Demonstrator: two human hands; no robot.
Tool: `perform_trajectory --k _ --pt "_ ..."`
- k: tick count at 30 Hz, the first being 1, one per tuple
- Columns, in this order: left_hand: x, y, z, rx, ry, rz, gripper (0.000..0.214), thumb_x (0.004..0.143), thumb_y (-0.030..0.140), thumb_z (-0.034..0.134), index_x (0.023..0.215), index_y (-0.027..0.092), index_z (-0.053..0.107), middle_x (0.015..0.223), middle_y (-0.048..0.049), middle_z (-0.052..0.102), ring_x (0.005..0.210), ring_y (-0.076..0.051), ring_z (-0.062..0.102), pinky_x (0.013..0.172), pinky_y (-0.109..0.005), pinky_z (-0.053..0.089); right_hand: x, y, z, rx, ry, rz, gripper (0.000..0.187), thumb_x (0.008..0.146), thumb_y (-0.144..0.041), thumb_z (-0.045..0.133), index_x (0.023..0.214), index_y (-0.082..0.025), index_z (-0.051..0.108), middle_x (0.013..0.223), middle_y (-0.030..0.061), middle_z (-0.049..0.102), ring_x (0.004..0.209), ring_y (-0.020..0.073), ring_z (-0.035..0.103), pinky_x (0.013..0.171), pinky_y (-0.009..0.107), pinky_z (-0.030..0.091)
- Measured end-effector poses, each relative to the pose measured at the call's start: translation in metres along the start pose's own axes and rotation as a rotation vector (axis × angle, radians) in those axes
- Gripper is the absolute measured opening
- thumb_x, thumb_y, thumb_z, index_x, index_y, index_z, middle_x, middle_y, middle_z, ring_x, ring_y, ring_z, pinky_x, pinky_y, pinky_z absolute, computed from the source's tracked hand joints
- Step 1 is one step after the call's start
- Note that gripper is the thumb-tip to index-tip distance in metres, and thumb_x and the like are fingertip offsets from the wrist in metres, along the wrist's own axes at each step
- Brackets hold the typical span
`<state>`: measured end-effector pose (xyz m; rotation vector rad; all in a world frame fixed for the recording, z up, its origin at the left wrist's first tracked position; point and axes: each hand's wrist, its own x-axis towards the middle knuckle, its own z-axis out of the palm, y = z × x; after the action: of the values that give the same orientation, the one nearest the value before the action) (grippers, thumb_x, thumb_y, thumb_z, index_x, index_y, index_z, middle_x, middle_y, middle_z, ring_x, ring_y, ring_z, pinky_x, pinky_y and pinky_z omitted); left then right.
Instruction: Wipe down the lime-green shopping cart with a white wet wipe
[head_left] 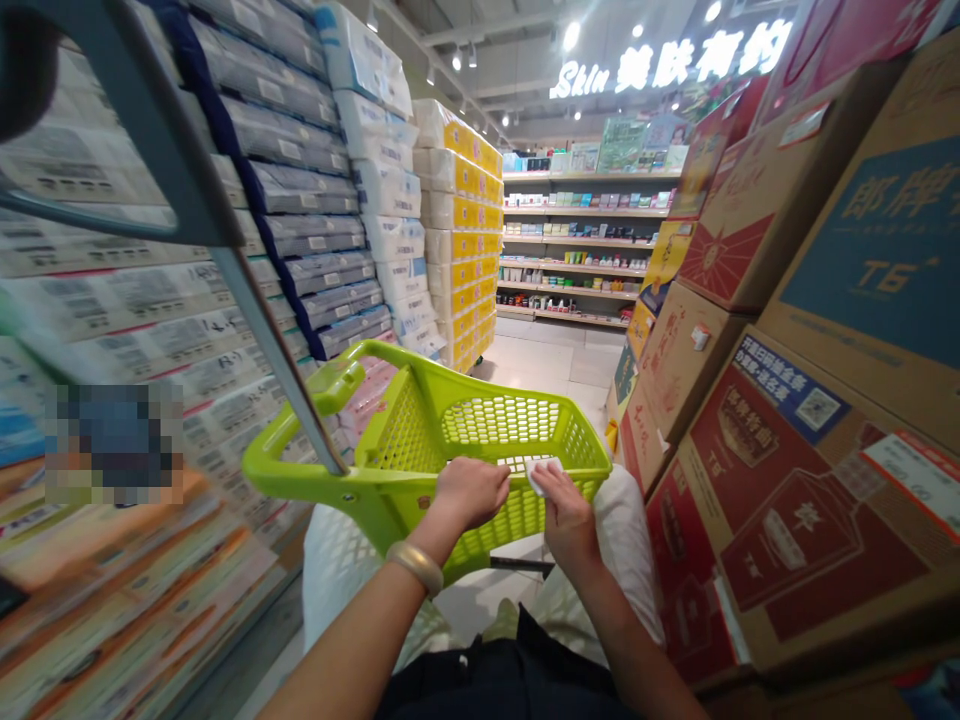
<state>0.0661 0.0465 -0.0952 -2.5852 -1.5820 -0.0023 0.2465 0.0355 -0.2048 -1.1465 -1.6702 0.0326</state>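
A lime-green plastic shopping basket (502, 400) with perforated walls and a long grey metal handle (274, 360) stands between my knees. My left hand (469, 492), with a gold-coloured bangle on its wrist, is closed over the basket's near rim. To its right, my right hand (566, 515) presses a small white tissue (535, 480) against the same rim, its fingers lying over it. Whether the tissue is paper or cloth cannot be made out. The inside of the basket shows only in part past my hands.
Tall stacks of packaged tissue (457, 230) rise on the left. Stacked liquor cartons (795, 520) stand close on the right. Shelves of small products (577, 210) line the back beyond a pale tiled floor (547, 350). A blurred-out patch (112, 440) lies at the left.
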Motion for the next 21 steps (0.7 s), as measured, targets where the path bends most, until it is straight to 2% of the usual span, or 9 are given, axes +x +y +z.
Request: perform_trajectory --k 2,5,8,11,14,16,18,21 --pt "0.000 0.000 0.000 0.009 0.001 0.003 0.040 0.097 0.040 0.034 0.094 0.022 0.070 0.087 -0.0108 0.075 0.077 -0.026 0.071 0.068 -0.034 0.050 0.000 0.002 -0.002 0.011 -0.004 -0.008 0.042 0.088 -0.009 0.041 0.114 -0.024 0.072 0.121 0.0061 0.071 0.122 0.0223 0.061 0.108 0.045 0.046" --pt "-0.001 0.000 0.000 0.015 0.005 0.001 0.042 0.096 0.041 0.033 0.092 0.022 0.070 0.086 -0.0107 0.075 0.077 -0.026 0.071 0.066 -0.033 0.049 0.003 0.026 -0.021 -0.087 0.085 0.125 0.042 0.086 -0.010 0.041 0.112 -0.021 0.072 0.119 0.0078 0.072 0.120 0.0228 0.063 0.104 0.043 0.050" --pt "0.000 -0.001 0.002 0.013 0.013 0.002 0.042 0.096 0.040 0.032 0.091 0.022 0.070 0.086 -0.0107 0.075 0.077 -0.027 0.071 0.065 -0.034 0.049 0.006 0.044 -0.034 -0.174 0.168 0.224 0.040 0.085 -0.011 0.041 0.108 -0.017 0.073 0.114 0.0119 0.073 0.115 0.0263 0.066 0.100 0.045 0.052" --pt "0.001 -0.001 0.003 0.014 0.017 0.007 0.041 0.096 0.040 0.033 0.092 0.022 0.070 0.086 -0.0107 0.076 0.077 -0.027 0.071 0.065 -0.034 0.049 0.005 0.033 -0.024 -0.162 0.147 0.201 0.042 0.085 -0.010 0.040 0.107 -0.018 0.074 0.115 0.0108 0.073 0.117 0.0256 0.065 0.101 0.045 0.052" --pt "0.000 -0.001 0.003 0.019 0.018 0.012 0.040 0.096 0.040 0.033 0.093 0.022 0.069 0.087 -0.0107 0.076 0.077 -0.027 0.071 0.065 -0.034 0.049 0.001 0.008 -0.004 -0.066 0.027 0.061 0.044 0.086 -0.008 0.040 0.111 -0.023 0.072 0.120 0.0064 0.072 0.122 0.0223 0.062 0.106 0.043 0.048" --pt "0.000 -0.001 0.003 0.022 0.017 0.013 0.040 0.096 0.040 0.034 0.093 0.022 0.069 0.087 -0.0105 0.076 0.077 -0.027 0.071 0.066 -0.034 0.049 0.001 0.002 0.001 -0.018 -0.023 -0.003 0.043 0.087 -0.008 0.041 0.113 -0.023 0.072 0.122 0.0060 0.071 0.123 0.0219 0.061 0.107 0.044 0.047" --pt "0.000 -0.001 0.002 0.023 0.017 0.008 0.040 0.096 0.041 0.034 0.093 0.022 0.070 0.087 -0.0103 0.076 0.077 -0.026 0.071 0.066 -0.033 0.049 0.002 0.010 -0.007 -0.038 0.001 0.034 0.042 0.088 -0.010 0.041 0.113 -0.022 0.072 0.122 0.0066 0.071 0.122 0.0222 0.062 0.106 0.043 0.048" --pt "0.000 -0.001 0.002 0.020 0.016 -0.003 0.041 0.096 0.041 0.034 0.092 0.022 0.070 0.085 -0.0102 0.075 0.075 -0.025 0.071 0.065 -0.032 0.049 0.006 0.036 -0.028 -0.144 0.119 0.180 0.041 0.085 -0.011 0.041 0.108 -0.020 0.073 0.117 0.0090 0.073 0.116 0.0243 0.065 0.100 0.043 0.053"
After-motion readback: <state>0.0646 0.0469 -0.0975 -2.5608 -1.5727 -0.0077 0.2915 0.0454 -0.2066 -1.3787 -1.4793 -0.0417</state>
